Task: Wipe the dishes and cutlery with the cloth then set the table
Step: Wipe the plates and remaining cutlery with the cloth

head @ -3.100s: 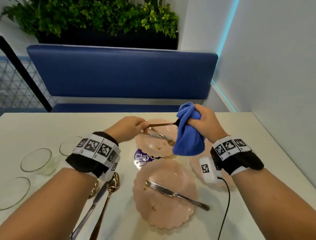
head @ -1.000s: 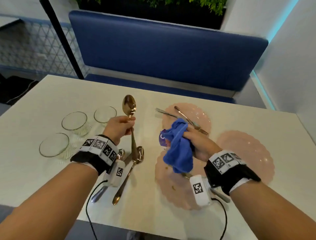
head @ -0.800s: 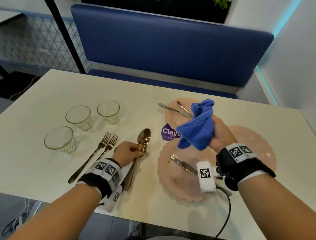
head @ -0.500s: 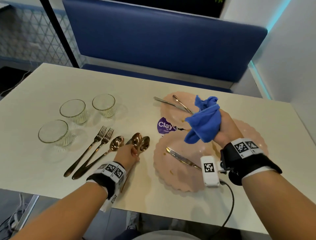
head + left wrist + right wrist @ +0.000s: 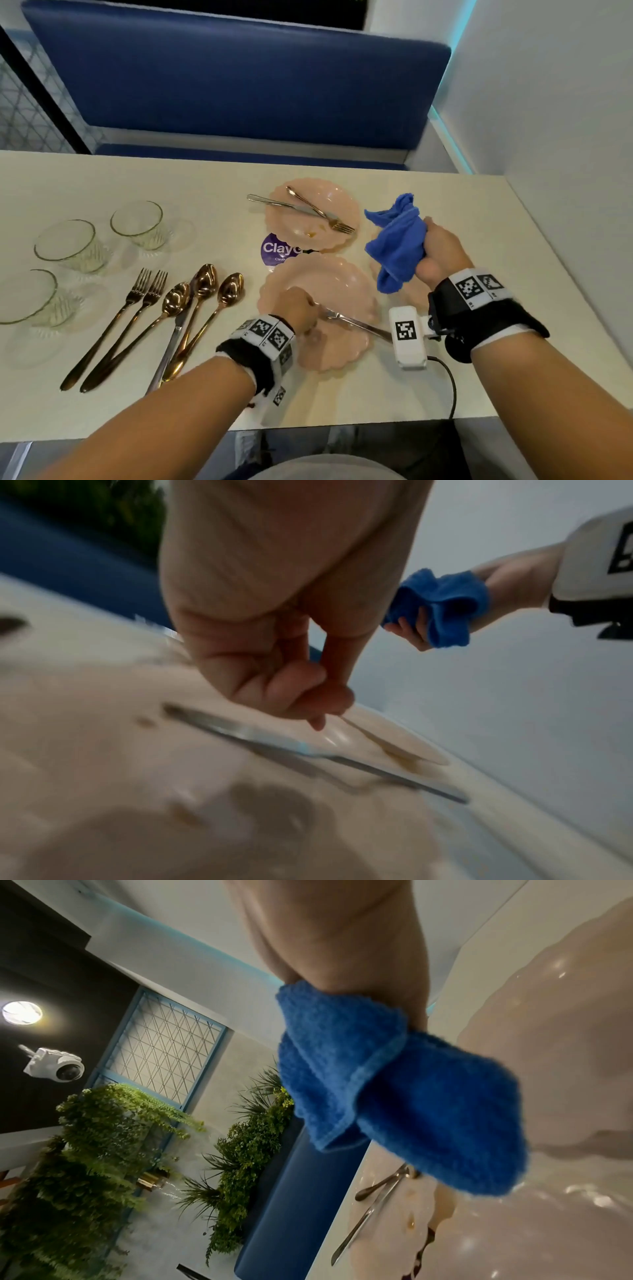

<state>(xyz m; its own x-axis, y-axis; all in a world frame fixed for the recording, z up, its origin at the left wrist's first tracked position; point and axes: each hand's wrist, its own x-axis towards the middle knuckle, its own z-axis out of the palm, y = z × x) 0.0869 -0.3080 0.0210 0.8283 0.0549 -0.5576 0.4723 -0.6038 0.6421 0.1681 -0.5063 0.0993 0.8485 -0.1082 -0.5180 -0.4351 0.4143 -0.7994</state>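
Glasses (image 5: 137, 224) left; cutlery (image 5: 178, 308) between; plates (image 5: 313, 212) right, knife (image 5: 356, 323) apparently on nearest.

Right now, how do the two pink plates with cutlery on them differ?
The near plate carries only a silver knife, and the left hand is reaching for it; the far plate carries a knife and a fork, crossed and untouched. The far plate sits toward the bench, the near plate toward the person. Both are pink, scalloped and crumb-specked.
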